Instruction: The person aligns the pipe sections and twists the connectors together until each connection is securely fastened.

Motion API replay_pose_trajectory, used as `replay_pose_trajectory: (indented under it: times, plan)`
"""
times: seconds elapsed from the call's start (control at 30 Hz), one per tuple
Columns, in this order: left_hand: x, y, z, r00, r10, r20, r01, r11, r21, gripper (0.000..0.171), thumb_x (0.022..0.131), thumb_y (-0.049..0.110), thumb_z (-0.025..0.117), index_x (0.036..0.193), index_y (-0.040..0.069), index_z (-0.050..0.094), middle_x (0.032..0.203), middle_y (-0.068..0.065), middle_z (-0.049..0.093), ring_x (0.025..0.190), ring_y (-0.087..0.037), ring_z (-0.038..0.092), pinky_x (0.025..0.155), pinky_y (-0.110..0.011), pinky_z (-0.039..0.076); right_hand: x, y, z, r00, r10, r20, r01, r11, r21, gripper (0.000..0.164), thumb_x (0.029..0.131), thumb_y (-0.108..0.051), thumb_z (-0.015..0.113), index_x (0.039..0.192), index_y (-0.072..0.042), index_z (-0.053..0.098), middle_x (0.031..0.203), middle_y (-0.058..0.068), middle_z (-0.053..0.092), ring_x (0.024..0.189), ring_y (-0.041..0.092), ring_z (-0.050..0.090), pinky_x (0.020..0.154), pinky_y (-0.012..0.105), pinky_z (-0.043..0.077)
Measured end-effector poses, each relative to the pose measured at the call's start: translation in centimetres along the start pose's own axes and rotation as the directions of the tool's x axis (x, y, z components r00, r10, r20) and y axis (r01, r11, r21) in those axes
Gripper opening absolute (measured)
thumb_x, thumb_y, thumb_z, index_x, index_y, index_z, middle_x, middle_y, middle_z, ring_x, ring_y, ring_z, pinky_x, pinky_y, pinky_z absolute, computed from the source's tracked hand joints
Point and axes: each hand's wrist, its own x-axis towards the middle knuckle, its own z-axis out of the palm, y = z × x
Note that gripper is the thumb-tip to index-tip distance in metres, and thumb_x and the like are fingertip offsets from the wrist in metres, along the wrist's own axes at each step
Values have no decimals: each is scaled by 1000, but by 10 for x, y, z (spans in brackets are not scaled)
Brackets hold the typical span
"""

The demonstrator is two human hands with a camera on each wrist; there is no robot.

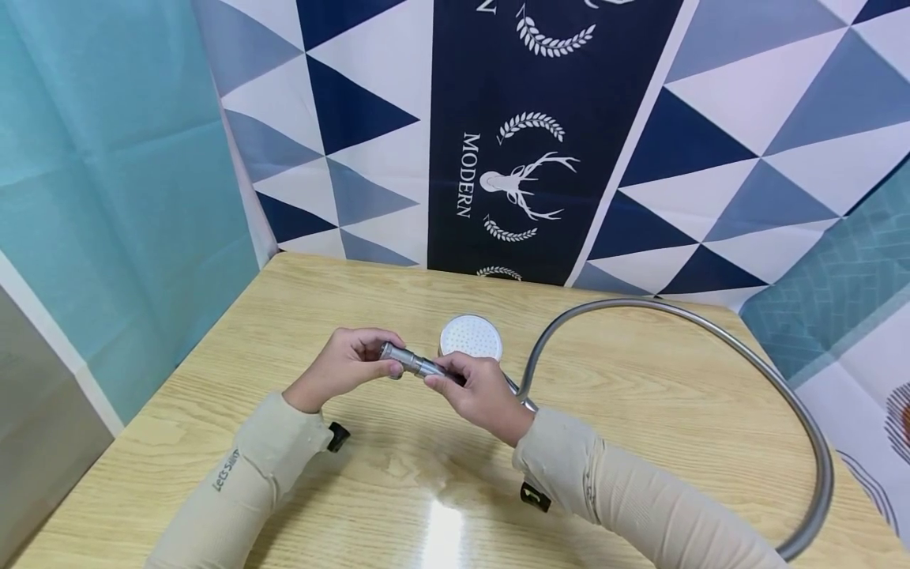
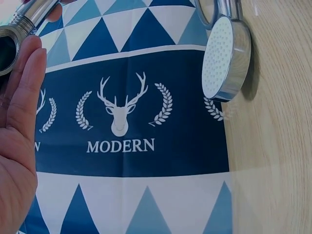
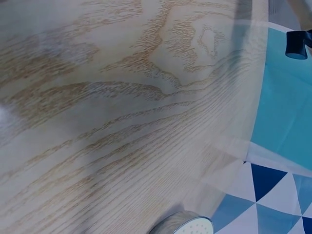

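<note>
Patterned cloth [image 1: 370, 190] hung behind a pale bench [image 1: 640, 371]

The cloth is patterned with white, grey-blue and navy triangles and is divided by a dark panel [image 1: 540, 87], on which a white deer head, leaf sprays and "MODERN" are printed. The left side is lined by a teal sheet [image 1: 121, 158]; a blue-green and white covering [image 1: 817, 276] is seen at right. Bright light [image 1: 442, 533] is reflected by the bench's wood-grained top.

Silver-grey covers the slim fitting [image 1: 407, 359] and the hose [image 1: 825, 474] near the right edge of the table [image 1: 626, 363]; the shower head [image 1: 471, 337] has a white, dotted face. Beige sleeves [image 1: 604, 466], the left with dark lettering, show against yellow-brown wood grain. Beyond the far edge, navy, grey-blue and white triangles pattern the cloth [image 1: 366, 111], its dark band [image 1: 451, 95] printed with white stags.
</note>
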Motion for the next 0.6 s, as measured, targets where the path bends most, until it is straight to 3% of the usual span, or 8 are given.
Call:
replay_pose_trajectory:
  times: [0.6]
  plan:
    - [0,0,-1,1000,25,17,-24,999,-21,49,83,32,72,98,-14,63,79,-13,68,64,-6,60,55,-21,49,-1,0,1,998,-62,6,62,996,-61,9,90,-4,65,92,5,68,64,1,56,53,0,41,45,22,38]
